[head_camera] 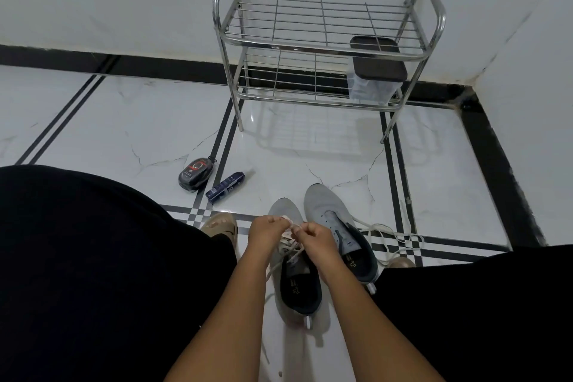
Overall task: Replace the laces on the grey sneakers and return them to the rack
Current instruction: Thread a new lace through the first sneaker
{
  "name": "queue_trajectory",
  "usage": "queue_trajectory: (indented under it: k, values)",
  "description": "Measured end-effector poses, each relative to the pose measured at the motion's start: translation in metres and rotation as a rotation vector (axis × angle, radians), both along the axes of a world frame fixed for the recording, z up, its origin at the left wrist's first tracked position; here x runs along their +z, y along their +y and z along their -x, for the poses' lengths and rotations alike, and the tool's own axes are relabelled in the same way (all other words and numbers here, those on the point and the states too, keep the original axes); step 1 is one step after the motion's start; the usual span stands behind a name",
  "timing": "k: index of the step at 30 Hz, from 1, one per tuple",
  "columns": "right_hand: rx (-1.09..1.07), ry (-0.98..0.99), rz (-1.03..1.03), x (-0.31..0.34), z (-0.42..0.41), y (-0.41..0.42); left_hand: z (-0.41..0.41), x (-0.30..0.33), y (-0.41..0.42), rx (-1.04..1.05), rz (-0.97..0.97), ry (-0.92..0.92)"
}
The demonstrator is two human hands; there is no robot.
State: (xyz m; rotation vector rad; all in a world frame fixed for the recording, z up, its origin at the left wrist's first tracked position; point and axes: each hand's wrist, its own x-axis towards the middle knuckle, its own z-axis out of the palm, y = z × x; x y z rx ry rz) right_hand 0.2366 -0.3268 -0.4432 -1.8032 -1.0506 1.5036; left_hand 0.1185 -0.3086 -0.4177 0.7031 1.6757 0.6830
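Two grey sneakers stand side by side on the floor between my knees. The left sneaker (297, 282) has a white lace (290, 253) partly threaded through its eyelets. My left hand (268, 231) and my right hand (314, 237) hover over its front eyelets, and each pinches part of that lace. The right sneaker (333, 220) has bare eyelets. A loose white lace (393, 237) lies on the tiles just to its right. The metal shoe rack (325, 40) stands against the wall ahead, both shelves without shoes.
A clear box with a dark lid (376, 67) sits on the rack's lower shelf at the right. A black shoe-polish sponge (196, 174) and a dark blue bottle (224, 187) lie on the floor left of the sneakers. My sandalled foot (221, 225) rests nearby.
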Motion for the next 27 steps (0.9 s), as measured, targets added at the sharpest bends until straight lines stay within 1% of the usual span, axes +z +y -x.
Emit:
queue_trajectory:
  k: [5, 6, 8, 10, 11, 13, 14, 16, 17, 18, 19, 20, 21, 23, 24, 27]
  values:
    - [0.026, -0.087, 0.048, -0.001, -0.01, 0.006, 0.005, -0.011, 0.003, 0.165, 0.021, 0.011]
    - [0.054, -0.141, 0.055, 0.001, -0.014, 0.007, 0.007, -0.014, 0.003, 0.205, 0.028, 0.005]
    - [0.119, -0.331, 0.045, -0.005, -0.025, 0.01, 0.013, -0.019, 0.002, 0.311, 0.056, -0.017]
    - [0.138, -0.511, 0.06, -0.004, -0.038, 0.011, 0.018, -0.022, 0.001, 0.402, 0.082, -0.022]
    - [0.138, -0.57, 0.053, -0.004, -0.044, 0.01, 0.02, -0.022, -0.001, 0.436, 0.102, -0.012]
    - [0.133, -0.602, 0.031, -0.003, -0.052, 0.012, 0.021, -0.025, -0.002, 0.46, 0.15, 0.02]
    - [0.11, -0.559, 0.036, -0.003, -0.053, 0.012, 0.021, -0.027, -0.004, 0.448, 0.174, 0.052]
    - [0.039, -0.429, 0.057, 0.0, -0.047, 0.013, 0.016, -0.03, -0.008, 0.399, 0.207, 0.228]
    - [0.027, -0.376, 0.056, 0.001, -0.042, 0.014, 0.012, -0.029, -0.01, 0.355, 0.168, 0.343]
    - [0.037, -0.342, 0.047, 0.002, -0.037, 0.015, 0.009, -0.03, -0.012, 0.29, 0.085, 0.436]
    - [0.065, -0.307, 0.035, 0.004, -0.033, 0.016, 0.006, -0.031, -0.011, 0.2, -0.012, 0.468]
    - [0.101, -0.282, 0.025, 0.004, -0.03, 0.017, 0.001, -0.032, -0.008, 0.088, -0.09, 0.431]
    - [0.122, -0.259, 0.006, 0.004, -0.028, 0.018, -0.004, -0.033, -0.006, -0.037, -0.137, 0.347]
    - [0.111, -0.208, 0.004, 0.0, -0.028, 0.018, -0.011, -0.033, -0.005, -0.235, -0.153, 0.168]
    - [0.079, -0.16, 0.024, -0.002, -0.029, 0.019, -0.012, -0.033, -0.006, -0.292, -0.15, 0.119]
    - [-0.013, -0.005, 0.079, -0.002, -0.031, 0.02, -0.011, -0.041, -0.012, -0.37, -0.167, 0.094]
